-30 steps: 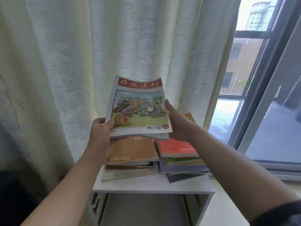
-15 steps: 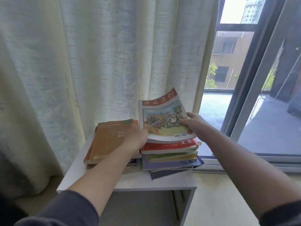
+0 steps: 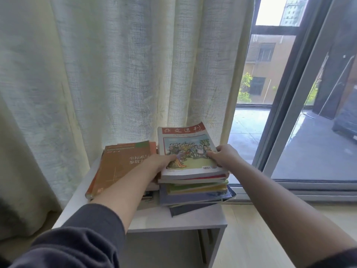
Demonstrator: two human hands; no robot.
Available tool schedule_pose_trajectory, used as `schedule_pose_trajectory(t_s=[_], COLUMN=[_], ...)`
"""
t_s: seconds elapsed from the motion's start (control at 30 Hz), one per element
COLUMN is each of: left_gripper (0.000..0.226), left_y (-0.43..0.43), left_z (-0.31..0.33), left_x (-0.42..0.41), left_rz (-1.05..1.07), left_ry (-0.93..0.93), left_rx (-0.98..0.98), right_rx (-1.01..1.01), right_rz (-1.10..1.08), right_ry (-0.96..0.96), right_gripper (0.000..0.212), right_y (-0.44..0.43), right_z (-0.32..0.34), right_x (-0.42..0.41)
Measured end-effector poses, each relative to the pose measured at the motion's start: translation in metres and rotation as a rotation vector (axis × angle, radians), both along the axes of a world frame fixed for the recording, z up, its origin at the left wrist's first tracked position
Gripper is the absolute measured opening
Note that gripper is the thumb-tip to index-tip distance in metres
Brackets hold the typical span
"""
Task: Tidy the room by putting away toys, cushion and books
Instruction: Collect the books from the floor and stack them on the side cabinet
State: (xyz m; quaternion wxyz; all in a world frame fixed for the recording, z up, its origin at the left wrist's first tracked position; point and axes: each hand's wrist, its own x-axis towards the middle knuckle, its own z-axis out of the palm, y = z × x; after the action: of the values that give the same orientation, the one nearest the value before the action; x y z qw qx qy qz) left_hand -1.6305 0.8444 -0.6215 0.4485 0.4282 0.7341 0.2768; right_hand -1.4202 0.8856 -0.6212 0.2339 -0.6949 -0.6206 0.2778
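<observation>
We are seating the magazine atop the book stack.
Our left hand and right hand are pinching its opposite sides; it is apparently lying flat, lengthwise along the stack.

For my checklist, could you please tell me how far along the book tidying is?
Done: the brown-topped left stack and the right stack sit on the white table. In hand: the illustrated magazine lies atop the right stack, gripped by the left hand and right hand. Left: letting go and squaring the skewed right stack; toys and cushion are out of view.
</observation>
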Motion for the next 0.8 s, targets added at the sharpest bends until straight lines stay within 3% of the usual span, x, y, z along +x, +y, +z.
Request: schedule_pose_trajectory(t_s=[0.1,0.2,0.27,0.33,0.43,0.5,0.57,0.8], left_gripper=[0.062,0.051,0.041,0.034,0.026,0.018,0.017,0.025], left_y=[0.008,-0.003,-0.019,-0.037,-0.055,-0.054,-0.052,-0.043], left_z=[-0.005,0.002,0.007,0.012,0.025,0.032,0.033,-0.002], left_x=[0.002,-0.006,-0.021,-0.039,-0.066,-0.089,-0.116,-0.163], left_rz=[0.069,0.03,-0.016,-0.052,-0.054,-0.019,0.022,0.212], left_ry=[-0.198,-0.236,-0.234,-0.245,-0.159,-0.106,-0.057,-0.036], left_rx=[0.161,0.367,0.483,0.609,0.747,0.756,0.719,0.805], right_rx=[-0.023,0.013,0.026,-0.082,-0.151,-0.039,0.044,0.228], right_rz=[-0.033,-0.017,0.041,0.177,0.288,0.28,0.336,0.447], right_ry=[0.059,0.23,0.49,0.831,1.031,1.063,1.039,0.751], right_gripper=[0.032,0.037,0.05,0.061,0.042,0.034,0.04,0.039], right_y=[-0.002,-0.009,-0.015,-0.018,-0.023,-0.025,-0.026,-0.021], right_z=[-0.001,-0.002,0.004,0.011,0.023,0.03,0.034,0.031], right_x=[0.004,0.007,0.001,-0.014,-0.049,-0.079,-0.109,-0.171])
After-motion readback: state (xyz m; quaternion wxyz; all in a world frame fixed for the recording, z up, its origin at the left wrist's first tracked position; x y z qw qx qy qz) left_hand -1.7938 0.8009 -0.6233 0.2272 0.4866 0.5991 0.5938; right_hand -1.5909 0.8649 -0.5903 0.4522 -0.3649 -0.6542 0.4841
